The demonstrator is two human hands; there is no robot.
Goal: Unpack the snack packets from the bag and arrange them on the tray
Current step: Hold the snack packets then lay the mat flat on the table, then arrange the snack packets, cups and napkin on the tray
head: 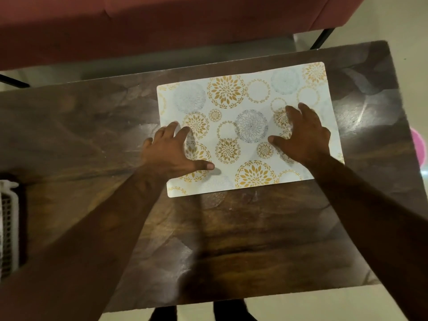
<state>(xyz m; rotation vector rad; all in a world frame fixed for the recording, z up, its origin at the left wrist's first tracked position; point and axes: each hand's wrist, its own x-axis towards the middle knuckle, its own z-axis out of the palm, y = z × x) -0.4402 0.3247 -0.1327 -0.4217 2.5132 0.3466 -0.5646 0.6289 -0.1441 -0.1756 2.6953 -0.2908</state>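
Note:
A white placemat [231, 98] printed with gold and grey flower circles lies flat on the dark wooden table [231, 239], right of centre. My left hand [172, 150] rests palm down over the mat's left edge, fingers spread. On the mat's right half my right hand [303, 135] lies flat too, fingers spread. Neither hand holds anything. No bag, snack packets or tray are in view.
A dark red sofa [162, 22] with black legs stands beyond the table's far edge. A white perforated basket [8, 223] shows at the left edge of the frame. A pink object [419, 144] peeks in past the table's right edge. Pale floor surrounds the table.

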